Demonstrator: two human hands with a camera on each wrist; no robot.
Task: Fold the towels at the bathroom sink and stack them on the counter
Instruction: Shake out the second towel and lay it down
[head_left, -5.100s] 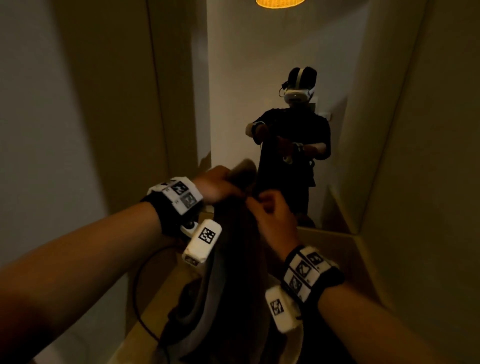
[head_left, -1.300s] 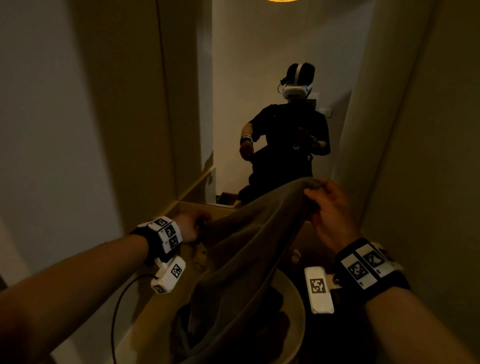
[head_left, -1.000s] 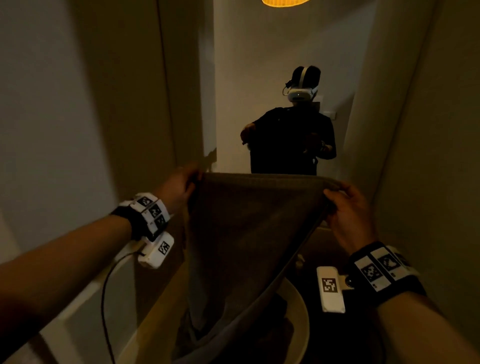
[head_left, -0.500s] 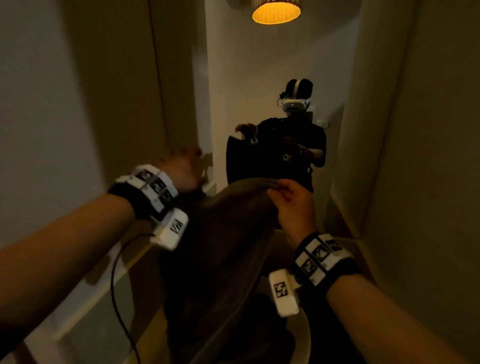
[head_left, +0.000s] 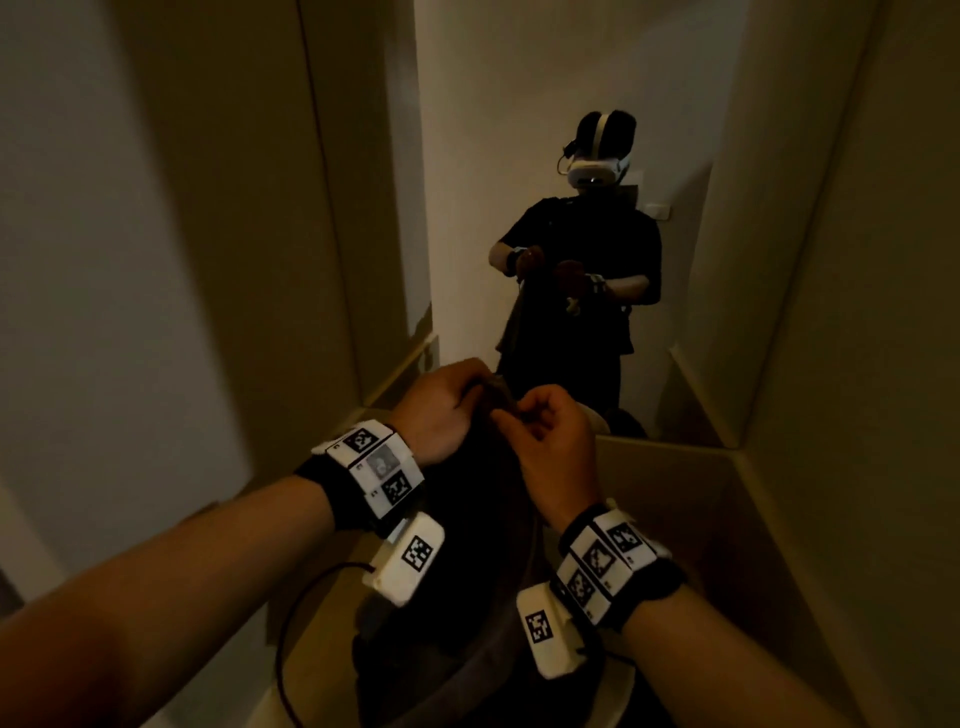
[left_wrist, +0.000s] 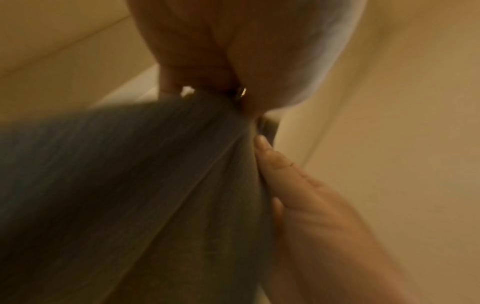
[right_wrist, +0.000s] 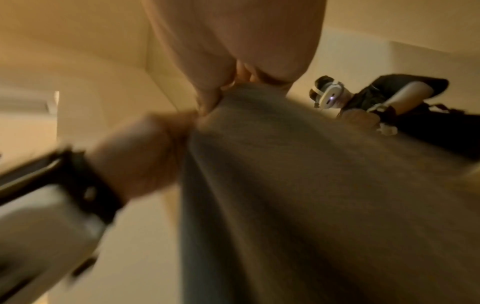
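A dark grey-brown towel (head_left: 483, 519) hangs doubled from my two hands, its lower end trailing into the sink basin (head_left: 621, 691). My left hand (head_left: 457, 400) and right hand (head_left: 524, 415) meet at chest height, and each pinches the towel's top edge. In the left wrist view my left hand (left_wrist: 221, 90) grips the bunched cloth (left_wrist: 130, 185), and the right hand's fingers (left_wrist: 291, 181) lie against its side. In the right wrist view my right hand (right_wrist: 226, 88) pinches the towel (right_wrist: 285, 185), with my left hand (right_wrist: 140, 148) touching it. More dark cloth lies in the basin, too dim to make out.
A beige counter (head_left: 675, 499) runs around the sink in a narrow alcove with walls close on both sides. The mirror (head_left: 519, 130) behind shows a person in a headset. A black cable (head_left: 283, 634) loops at the left of the basin.
A second ago the towel was stretched wide between my hands. The hands have since come together in the middle, so the top corners meet and the towel hangs narrow and doubled.
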